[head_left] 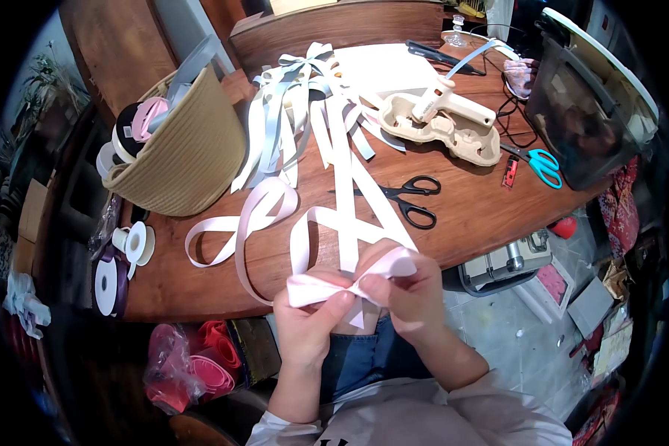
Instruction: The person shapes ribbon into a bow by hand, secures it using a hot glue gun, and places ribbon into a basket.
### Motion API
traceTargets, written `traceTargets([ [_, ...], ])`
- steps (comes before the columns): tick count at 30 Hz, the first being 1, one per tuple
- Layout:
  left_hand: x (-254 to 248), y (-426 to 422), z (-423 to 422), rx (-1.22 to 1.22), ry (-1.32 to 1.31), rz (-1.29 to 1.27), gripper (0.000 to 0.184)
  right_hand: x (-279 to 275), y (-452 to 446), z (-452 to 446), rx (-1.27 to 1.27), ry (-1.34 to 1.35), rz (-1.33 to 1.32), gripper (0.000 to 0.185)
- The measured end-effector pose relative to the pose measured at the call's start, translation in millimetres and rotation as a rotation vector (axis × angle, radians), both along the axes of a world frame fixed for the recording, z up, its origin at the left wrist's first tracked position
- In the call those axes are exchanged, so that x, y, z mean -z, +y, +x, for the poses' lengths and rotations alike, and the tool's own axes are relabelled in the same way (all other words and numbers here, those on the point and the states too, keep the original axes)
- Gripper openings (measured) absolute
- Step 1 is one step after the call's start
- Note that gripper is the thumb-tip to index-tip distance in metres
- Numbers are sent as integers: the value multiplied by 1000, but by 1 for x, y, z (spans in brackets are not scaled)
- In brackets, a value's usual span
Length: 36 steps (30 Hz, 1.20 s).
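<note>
Between my two hands is a pale pink ribbon bow [310,291], pinched at its middle just past the table's front edge. My left hand [305,327] closes thumb and fingers on the bow's left side near the centre. My right hand [409,293] grips the right loop, its thumb close to the left thumb. A short pointed tail hangs below the pinch. Long ribbon lengths [346,186] run from the bow back across the table, and a pink ribbon [267,208] curls to the left. Black scissors [409,199] lie just beyond, partly beneath the ribbon.
A woven basket [193,160] with ribbon spools stands left. Finished bows [290,82] are piled at the back. A glue gun [453,104] rests on a cardboard tray [487,152]. Turquoise scissors [544,167], a red lighter [510,171] and a plastic bin [580,111] stand right.
</note>
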<state>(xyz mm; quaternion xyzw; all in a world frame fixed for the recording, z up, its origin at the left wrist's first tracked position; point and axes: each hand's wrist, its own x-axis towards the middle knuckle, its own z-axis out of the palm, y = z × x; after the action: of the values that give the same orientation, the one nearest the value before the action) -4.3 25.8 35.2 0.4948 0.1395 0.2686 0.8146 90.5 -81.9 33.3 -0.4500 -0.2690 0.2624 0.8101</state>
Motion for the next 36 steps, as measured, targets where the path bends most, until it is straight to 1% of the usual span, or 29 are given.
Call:
traceTargets([
  [3, 5, 3, -1, -28, -83, 60, 15, -8, -8, 23, -138, -360, -36, 27],
  [4, 3, 3, -3, -48, -82, 48, 14, -16, -12, 32, -161, -269, 8, 38],
  [5, 4, 6, -6, -41, -91, 21, 15, -23, -11, 46, -70, -269, 81, 43],
  [6, 4, 9, -10, -36, -100, -5, 15, -35, -7, 63, 6, -253, 136, 43],
  [7, 5, 11, -13, -31, -109, -31, 16, -48, -7, 82, 112, -312, 20, 38],
  [8, 6, 10, -14, -32, -113, -33, 17, -64, 7, 95, 332, -417, -178, 29],
  [9, 8, 9, -16, -32, -140, -15, 17, -62, 21, 125, 505, -746, -363, 23],
  [10, 11, 6, -17, -32, -168, 5, 17, -59, 38, 146, 648, -954, -524, 20],
  [11, 12, 3, -17, -32, -196, 26, 17, -55, 56, 168, 779, -1250, -711, 18],
  [12, 5, -2, -19, -47, -117, 81, 26, -47, 76, 187, 813, -1401, -877, 16],
  [13, 1, -5, -21, -43, -130, 80, 26, -51, 89, 190, 678, -1488, -1178, 17],
  [14, 0, -4, -25, -30, -145, 100, 26, -43, 99, 199, 610, -1631, -1261, 17],
  [15, 1, -3, -29, -18, -158, 120, 26, -34, 109, 207, 620, -1652, -1272, 16],
  [17, 6, 2, -40, 18, -184, 89, 20, -17, 126, 218, 629, -1692, -1292, 15],
  [18, 9, 5, -45, 41, -188, 65, 16, -16, 132, 220, 576, -1620, -1382, 17],
  [19, 12, 8, -51, 64, -190, 42, 14, -15, 134, 223, 599, -1598, -1327, 16],
  [21, 17, 13, -58, 54, -149, 45, 16, -16, 133, 224, 644, -1546, -1221, 16],
  [22, 17, 15, -60, 52, -135, 37, 17, -22, 131, 221, 681, -1482, -1099, 13],
  [23, 17, 16, -62, 53, -121, 27, 19, -27, 128, 221, 746, -1507, -899, 10],
  [25, 12, 16, -63, 85, -72, 1, 22, -53, 118, 205, 665, -1523, -494, 10],
  [27, 2, 15, -64, 117, -77, 31, 25, -81, 105, 177, 625, -1579, -324, 13],
  [28, -3, 14, -66, 130, -103, 73, 26, -93, 99, 163, 648, -1636, -159, 15],
  [29, -10, 14, -68, 141, -129, 116, 27, -106, 90, 144, 644, -1653, -134, 15],
  [30, -19, 13, -70, 144, -166, 125, 26, -118, 81, 122, 658, -1650, -42, 15],
  [31, -34, 13, -75, 151, -166, 92, 24, -128, 71, 105, 630, -1694, 39, 17],
  [32, -36, 16, -75, 122, -297, 223, 25, -137, 62, 89, 626, -1784, 172, 19],
  [33, -40, 18, -73, 91, -424, 354, 28, -143, 52, 66, 588, -1739, 240, 20],
  [34, -47, 11, -67, -81, -452, 400, 28, -145, 40, 49, 526, -1694, 245, 22],
  [36, -60, 4, -64, -215, -448, 465, 29, -145, 23, 22, 441, -1664, 199, 22],
])
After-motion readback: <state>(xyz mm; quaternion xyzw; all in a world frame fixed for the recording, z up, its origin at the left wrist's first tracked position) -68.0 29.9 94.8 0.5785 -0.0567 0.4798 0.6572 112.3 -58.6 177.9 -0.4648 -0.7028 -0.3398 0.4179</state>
